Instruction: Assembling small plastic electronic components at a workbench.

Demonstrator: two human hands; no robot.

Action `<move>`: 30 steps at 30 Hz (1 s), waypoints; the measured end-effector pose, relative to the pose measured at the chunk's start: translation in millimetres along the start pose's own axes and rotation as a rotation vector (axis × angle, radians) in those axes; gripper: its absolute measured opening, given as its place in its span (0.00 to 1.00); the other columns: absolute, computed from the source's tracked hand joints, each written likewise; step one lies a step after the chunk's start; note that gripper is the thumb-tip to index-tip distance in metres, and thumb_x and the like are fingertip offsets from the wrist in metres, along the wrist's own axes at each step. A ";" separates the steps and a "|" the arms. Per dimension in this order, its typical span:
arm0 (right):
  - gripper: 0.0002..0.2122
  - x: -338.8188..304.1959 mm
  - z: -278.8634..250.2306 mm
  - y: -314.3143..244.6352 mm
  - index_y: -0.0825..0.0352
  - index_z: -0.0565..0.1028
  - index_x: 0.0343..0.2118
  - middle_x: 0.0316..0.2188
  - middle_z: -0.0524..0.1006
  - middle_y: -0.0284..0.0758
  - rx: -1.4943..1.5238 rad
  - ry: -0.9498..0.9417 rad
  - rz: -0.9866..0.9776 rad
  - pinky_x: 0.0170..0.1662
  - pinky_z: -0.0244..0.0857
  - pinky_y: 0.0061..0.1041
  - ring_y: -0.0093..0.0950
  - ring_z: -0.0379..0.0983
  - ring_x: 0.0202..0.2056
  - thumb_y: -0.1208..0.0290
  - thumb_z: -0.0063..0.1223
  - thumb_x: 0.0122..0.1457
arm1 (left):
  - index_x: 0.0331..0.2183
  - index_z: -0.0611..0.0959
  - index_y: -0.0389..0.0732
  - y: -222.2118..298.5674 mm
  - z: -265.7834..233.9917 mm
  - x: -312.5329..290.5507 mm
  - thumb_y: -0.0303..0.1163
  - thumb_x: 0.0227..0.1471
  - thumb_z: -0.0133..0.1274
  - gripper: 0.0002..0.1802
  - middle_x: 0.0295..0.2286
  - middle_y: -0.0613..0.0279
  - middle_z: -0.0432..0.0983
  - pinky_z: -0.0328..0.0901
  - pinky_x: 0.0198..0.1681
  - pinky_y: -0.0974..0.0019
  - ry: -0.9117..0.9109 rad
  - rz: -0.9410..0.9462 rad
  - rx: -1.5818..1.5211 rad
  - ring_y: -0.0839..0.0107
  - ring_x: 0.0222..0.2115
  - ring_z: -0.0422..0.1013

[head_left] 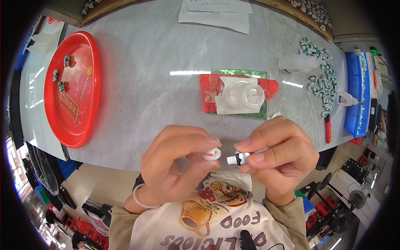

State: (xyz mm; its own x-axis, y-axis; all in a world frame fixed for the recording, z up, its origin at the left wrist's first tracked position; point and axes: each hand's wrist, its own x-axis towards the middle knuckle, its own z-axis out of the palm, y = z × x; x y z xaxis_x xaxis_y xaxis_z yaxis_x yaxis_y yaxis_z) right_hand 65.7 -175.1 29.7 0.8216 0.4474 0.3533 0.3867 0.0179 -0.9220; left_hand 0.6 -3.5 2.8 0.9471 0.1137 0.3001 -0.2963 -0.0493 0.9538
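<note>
My left hand [177,160] pinches a small white rounded cap-like part [212,155] with a red stripe between thumb and fingers. Facing it, a short gap away, is a small white stepped cylinder [237,159] with a black band, gripped by the fingertips of my right hand [285,154]. Both parts are held above the table's near edge. Just beyond my hands, a clear plastic cup [246,96] rests on white paper [221,106] over a red wrapper [207,85] and a green board [261,112].
At the left lies a red oval tray [85,118] with a few small green-and-white parts [61,86]. Many similar parts [324,81] are spread on the right, near a white bottle [298,63], a smaller bottle [346,99], a red-handled tool [328,129] and a blue bin [354,112].
</note>
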 end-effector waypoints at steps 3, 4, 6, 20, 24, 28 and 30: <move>0.12 0.3 0.4 0.0 0.64 0.72 0.23 0.25 0.77 0.38 -0.013 -0.004 0.007 0.26 0.63 0.21 0.26 0.71 0.23 0.79 0.67 0.35 | 0.37 0.76 0.34 0.0 -0.3 -0.6 0.16 0.39 0.59 0.18 0.33 0.53 0.72 0.67 0.22 0.77 -0.014 0.000 -0.006 0.75 0.26 0.71; 0.12 0.4 0.6 0.2 0.64 0.72 0.23 0.25 0.77 0.38 -0.012 -0.001 0.005 0.26 0.63 0.21 0.26 0.71 0.23 0.79 0.67 0.35 | 0.37 0.75 0.34 0.4 0.1 -1.3 0.16 0.39 0.58 0.18 0.33 0.53 0.72 0.67 0.23 0.77 -0.008 -0.018 -0.034 0.74 0.26 0.72; 0.12 0.6 1.3 0.2 0.64 0.72 0.23 0.25 0.77 0.38 -0.010 0.001 0.001 0.26 0.63 0.21 0.26 0.71 0.23 0.79 0.67 0.35 | 0.37 0.75 0.34 0.6 0.6 -2.1 0.15 0.40 0.58 0.19 0.33 0.53 0.72 0.67 0.23 0.77 -0.001 -0.035 -0.062 0.74 0.27 0.72; 0.13 4.2 2.5 0.3 0.66 0.73 0.24 0.26 0.77 0.39 -0.012 -0.034 -0.014 0.27 0.65 0.22 0.27 0.72 0.25 0.82 0.67 0.34 | 0.36 0.74 0.33 -0.8 0.6 0.7 0.14 0.39 0.57 0.18 0.33 0.50 0.71 0.70 0.25 0.74 -0.026 0.017 -0.056 0.70 0.30 0.73; 0.13 4.6 3.2 2.0 0.66 0.73 0.24 0.26 0.77 0.39 -0.008 -0.045 -0.026 0.27 0.65 0.22 0.27 0.72 0.25 0.83 0.66 0.34 | 0.36 0.74 0.33 0.6 0.6 0.8 0.13 0.39 0.57 0.18 0.33 0.50 0.71 0.71 0.25 0.73 -0.025 0.008 -0.040 0.69 0.30 0.73; 0.11 4.7 6.3 -1.6 0.68 0.74 0.24 0.25 0.76 0.39 -0.096 -0.040 -0.084 0.26 0.66 0.21 0.28 0.73 0.24 0.83 0.64 0.35 | 0.35 0.75 0.33 1.3 2.3 1.3 0.13 0.36 0.58 0.19 0.31 0.50 0.72 0.70 0.26 0.73 -0.008 0.016 -0.012 0.68 0.29 0.73; 0.10 4.1 8.1 -3.2 0.70 0.75 0.23 0.24 0.76 0.40 -0.132 -0.019 -0.112 0.24 0.66 0.21 0.30 0.74 0.24 0.84 0.62 0.35 | 0.35 0.75 0.33 1.6 3.3 1.3 0.13 0.35 0.59 0.19 0.30 0.51 0.73 0.70 0.26 0.73 -0.002 0.015 0.002 0.68 0.29 0.72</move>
State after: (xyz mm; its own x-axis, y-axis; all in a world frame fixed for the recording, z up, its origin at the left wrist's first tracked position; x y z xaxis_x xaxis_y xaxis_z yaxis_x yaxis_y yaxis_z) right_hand 64.5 -166.1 32.7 0.7628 0.4658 0.4485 0.5280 -0.0485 -0.8478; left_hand 1.8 -6.7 4.7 0.9426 0.1111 0.3148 -0.3107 -0.0526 0.9491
